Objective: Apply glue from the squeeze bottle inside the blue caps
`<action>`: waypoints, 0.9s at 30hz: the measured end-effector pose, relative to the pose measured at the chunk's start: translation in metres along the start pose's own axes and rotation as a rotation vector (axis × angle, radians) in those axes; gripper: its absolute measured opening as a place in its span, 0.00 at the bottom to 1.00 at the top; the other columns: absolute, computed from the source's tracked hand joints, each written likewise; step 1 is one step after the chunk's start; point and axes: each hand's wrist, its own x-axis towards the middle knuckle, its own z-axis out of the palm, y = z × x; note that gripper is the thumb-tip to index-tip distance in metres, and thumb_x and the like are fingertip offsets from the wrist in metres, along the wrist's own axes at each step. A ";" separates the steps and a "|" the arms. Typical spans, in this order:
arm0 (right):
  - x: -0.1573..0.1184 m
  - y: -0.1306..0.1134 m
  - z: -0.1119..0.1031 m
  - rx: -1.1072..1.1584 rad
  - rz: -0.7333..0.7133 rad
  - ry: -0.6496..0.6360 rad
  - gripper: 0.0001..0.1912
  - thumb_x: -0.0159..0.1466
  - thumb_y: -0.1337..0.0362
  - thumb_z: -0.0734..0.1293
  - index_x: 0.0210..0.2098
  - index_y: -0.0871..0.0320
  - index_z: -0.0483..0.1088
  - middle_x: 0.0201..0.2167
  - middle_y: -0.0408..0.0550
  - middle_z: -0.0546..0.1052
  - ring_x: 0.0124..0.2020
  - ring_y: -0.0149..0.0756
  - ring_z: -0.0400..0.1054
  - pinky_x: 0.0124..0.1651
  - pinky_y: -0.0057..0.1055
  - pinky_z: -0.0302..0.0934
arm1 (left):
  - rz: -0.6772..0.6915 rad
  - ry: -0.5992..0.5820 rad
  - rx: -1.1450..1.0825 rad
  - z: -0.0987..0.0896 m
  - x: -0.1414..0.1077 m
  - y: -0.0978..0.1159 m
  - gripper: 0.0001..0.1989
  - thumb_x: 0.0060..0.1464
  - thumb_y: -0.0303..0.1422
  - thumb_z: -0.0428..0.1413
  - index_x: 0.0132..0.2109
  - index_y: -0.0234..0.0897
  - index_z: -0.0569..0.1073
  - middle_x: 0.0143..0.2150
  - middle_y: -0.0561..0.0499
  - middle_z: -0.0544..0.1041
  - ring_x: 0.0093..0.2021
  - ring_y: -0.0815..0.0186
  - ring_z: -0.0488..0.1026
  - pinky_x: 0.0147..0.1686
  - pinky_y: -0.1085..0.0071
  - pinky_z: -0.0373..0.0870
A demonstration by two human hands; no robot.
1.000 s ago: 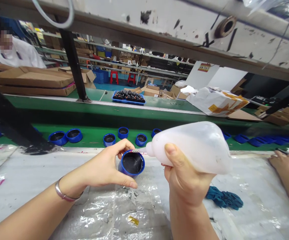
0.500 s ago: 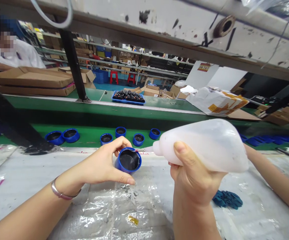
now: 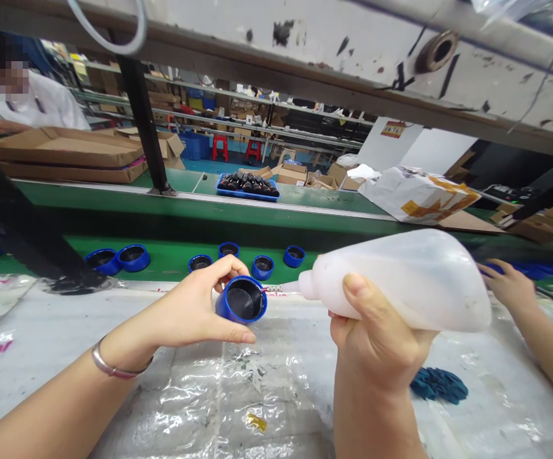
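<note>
My left hand (image 3: 200, 306) grips a round blue cup (image 3: 241, 301) with a black inside, its mouth tilted toward me. Thumb below and fingers behind, it holds the cup above the plastic-covered table (image 3: 185, 408). In my right hand (image 3: 381, 338) is a white translucent squeeze bottle (image 3: 405, 280), lying on its side with its thin nozzle pointing left. The red nozzle tip is at the right part of the cup's rim; whether it touches cannot be made out. A clear wet-looking trace shines along the inner rim.
Several blue cups, among them one (image 3: 294, 256), stand on the green belt (image 3: 171, 271) behind. Another person's hand (image 3: 510, 287) reaches toward blue pieces at the right. A teal scrunched cloth (image 3: 439, 385) lies on the table. A black post (image 3: 32, 210) rises at the left.
The nozzle tip has shifted from the top of the cup's rim to its right side. The other person's hand has come into view at the right.
</note>
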 end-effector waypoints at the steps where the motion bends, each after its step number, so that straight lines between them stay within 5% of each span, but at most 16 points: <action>1: -0.001 0.000 0.000 -0.008 0.001 -0.005 0.10 0.54 0.60 0.81 0.30 0.55 0.79 0.30 0.44 0.77 0.30 0.36 0.73 0.34 0.36 0.75 | 0.001 0.004 0.004 0.000 0.000 0.001 0.31 0.43 0.44 0.74 0.49 0.43 0.69 0.45 0.53 0.75 0.46 0.58 0.72 0.46 0.63 0.68; 14: -0.004 -0.007 0.003 -0.044 -0.065 -0.097 0.12 0.51 0.67 0.82 0.32 0.54 0.78 0.29 0.42 0.76 0.29 0.33 0.70 0.29 0.31 0.73 | 0.063 0.097 0.171 0.000 0.000 0.007 0.25 0.43 0.40 0.73 0.47 0.43 0.72 0.44 0.55 0.77 0.44 0.60 0.73 0.46 0.64 0.69; 20: -0.011 -0.003 -0.006 -0.135 -0.191 -0.179 0.12 0.52 0.68 0.81 0.28 0.51 0.75 0.22 0.37 0.69 0.20 0.29 0.61 0.19 0.28 0.62 | 0.133 0.173 0.298 0.004 0.000 0.004 0.23 0.45 0.38 0.71 0.48 0.43 0.73 0.47 0.52 0.77 0.47 0.56 0.75 0.49 0.59 0.71; 23: -0.011 -0.002 -0.007 -0.111 -0.173 -0.175 0.14 0.52 0.66 0.82 0.33 0.48 0.77 0.24 0.37 0.73 0.22 0.32 0.66 0.25 0.34 0.71 | 0.159 0.282 0.348 -0.001 0.001 -0.001 0.23 0.46 0.39 0.70 0.49 0.42 0.74 0.48 0.50 0.77 0.49 0.55 0.76 0.50 0.58 0.73; 27: -0.003 -0.006 0.002 0.065 -0.035 -0.056 0.12 0.53 0.60 0.81 0.34 0.51 0.78 0.30 0.41 0.78 0.29 0.41 0.76 0.30 0.40 0.76 | 0.096 0.597 0.281 -0.025 0.003 -0.012 0.31 0.42 0.48 0.72 0.51 0.42 0.76 0.51 0.47 0.77 0.50 0.52 0.77 0.52 0.57 0.75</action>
